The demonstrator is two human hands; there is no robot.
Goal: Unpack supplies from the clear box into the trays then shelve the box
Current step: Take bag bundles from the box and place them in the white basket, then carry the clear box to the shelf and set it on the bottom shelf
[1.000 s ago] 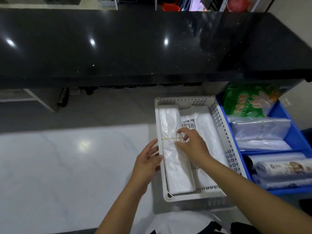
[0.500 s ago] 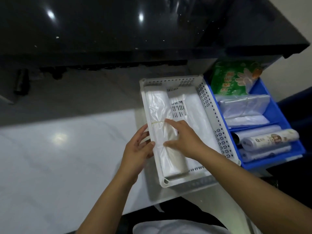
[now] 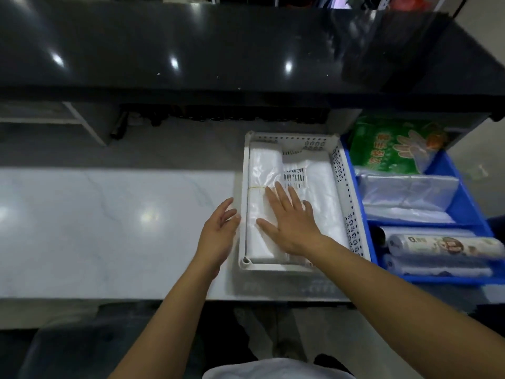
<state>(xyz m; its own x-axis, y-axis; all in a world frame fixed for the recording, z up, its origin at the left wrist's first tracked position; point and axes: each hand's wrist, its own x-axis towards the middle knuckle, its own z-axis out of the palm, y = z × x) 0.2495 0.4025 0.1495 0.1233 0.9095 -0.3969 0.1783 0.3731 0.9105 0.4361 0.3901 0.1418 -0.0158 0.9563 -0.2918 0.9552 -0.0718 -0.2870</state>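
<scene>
A: Starting at your left, what's there?

B: A white marble counter (image 3: 109,228), with a black glossy ledge (image 3: 218,50) above it. Your left hand (image 3: 218,236) is at the outer left wall of the white perforated tray (image 3: 347,192), fingers straight and relaxed, gripping nothing; whether it touches the wall I cannot tell.

A: And inside that tray?

B: A banded bundle of white plastic bags (image 3: 259,214) lies along the left side. Your right hand (image 3: 289,217) rests flat on it, fingers spread and straight, not curled round anything. More white bags (image 3: 322,192) lie beside it.

A: Further right?

B: The blue tray (image 3: 470,198) touches the white one. It holds a green glove packet (image 3: 393,143) at the back, clear folded bags (image 3: 407,187) in the middle, and rolls of bags (image 3: 442,244) in front.
</scene>
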